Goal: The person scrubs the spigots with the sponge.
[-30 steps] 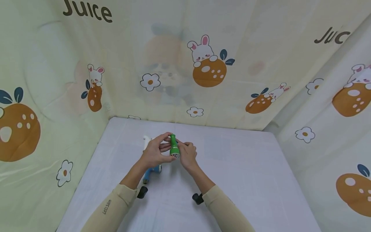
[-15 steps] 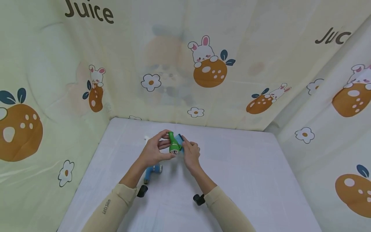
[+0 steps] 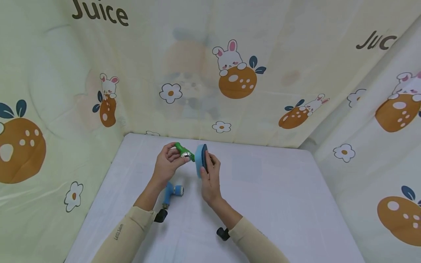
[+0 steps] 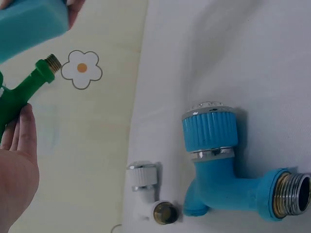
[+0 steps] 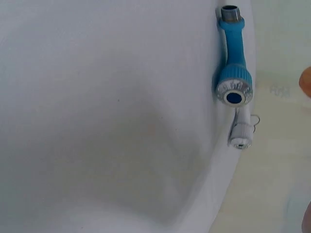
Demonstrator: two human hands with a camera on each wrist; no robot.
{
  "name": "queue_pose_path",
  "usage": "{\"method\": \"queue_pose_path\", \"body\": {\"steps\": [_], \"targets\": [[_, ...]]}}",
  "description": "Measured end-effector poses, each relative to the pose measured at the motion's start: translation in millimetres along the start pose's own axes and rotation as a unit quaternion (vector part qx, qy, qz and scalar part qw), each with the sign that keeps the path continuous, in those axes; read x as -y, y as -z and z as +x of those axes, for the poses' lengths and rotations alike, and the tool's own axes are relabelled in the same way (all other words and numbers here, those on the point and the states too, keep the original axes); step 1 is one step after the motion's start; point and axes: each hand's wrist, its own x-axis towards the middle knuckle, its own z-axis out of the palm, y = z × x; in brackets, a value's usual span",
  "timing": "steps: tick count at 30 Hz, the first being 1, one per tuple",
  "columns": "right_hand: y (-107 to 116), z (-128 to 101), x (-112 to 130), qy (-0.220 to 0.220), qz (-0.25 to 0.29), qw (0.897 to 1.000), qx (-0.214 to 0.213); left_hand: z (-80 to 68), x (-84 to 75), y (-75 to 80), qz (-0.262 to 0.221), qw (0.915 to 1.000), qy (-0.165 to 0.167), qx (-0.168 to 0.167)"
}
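Note:
Above the table my left hand [image 3: 163, 165] grips a green tap [image 3: 182, 149] with a silvery knob end. Its threaded brass inlet shows in the left wrist view, pointing toward a light blue sponge [image 3: 198, 160] with a dark blue backing. My right hand [image 3: 211, 182] holds that sponge by its backing, just right of the tap. Whether sponge and tap touch I cannot tell. Below my left hand a blue tap [image 3: 168, 193] lies on the table, its ribbed knob and metal thread plain in the left wrist view. Only a fingertip of my right hand enters the right wrist view.
A white tap [image 4: 145, 182] lies beyond the blue one; my left hand hides it in the head view. White cloth covers the table [image 3: 273, 197]. Printed curtains [image 3: 184, 120] stand along the back and both sides.
The green tap has moved left and slightly up, and tilted. The sponge, mostly hidden behind it before, now shows upright on its right. My left hand moved away leftward.

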Motion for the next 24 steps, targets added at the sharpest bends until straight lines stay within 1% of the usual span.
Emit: {"method": "queue_pose_path", "body": {"steps": [2, 5, 8, 10, 16, 19, 24], "targets": [[-3.2, -2.5, 2.8, 0.023, -0.012, 1.0, 0.014, 0.1, 0.2, -0.6, -0.011, 0.9999, 0.001, -0.007], [-6.1, -3.9, 5.7, 0.05, -0.04, 0.998, 0.028, 0.2, -0.2, -1.1, -0.029, 0.9996, 0.002, -0.008], [-7.9, -2.2, 6.8, 0.067, -0.086, 0.994, 0.028, -0.2, -0.9, -0.9, -0.045, 0.9989, 0.002, -0.009], [-8.1, 0.2, 8.5, 0.076, -0.108, 0.991, 0.027, -0.3, -0.8, -0.1, -0.047, 0.9988, 0.001, -0.012], [-8.0, 5.7, 11.8, 0.095, -0.159, 0.982, 0.029, -1.4, -0.3, 1.6, -0.031, 0.9993, -0.007, -0.021], [-7.5, 5.8, 11.3, 0.102, -0.183, 0.977, 0.031, -2.9, -0.6, 2.0, -0.033, 0.9992, -0.009, -0.023], [-6.6, 5.7, 10.4, 0.093, -0.203, 0.974, 0.046, -3.5, 0.3, 3.0, -0.042, 0.9988, -0.011, -0.024]]}}
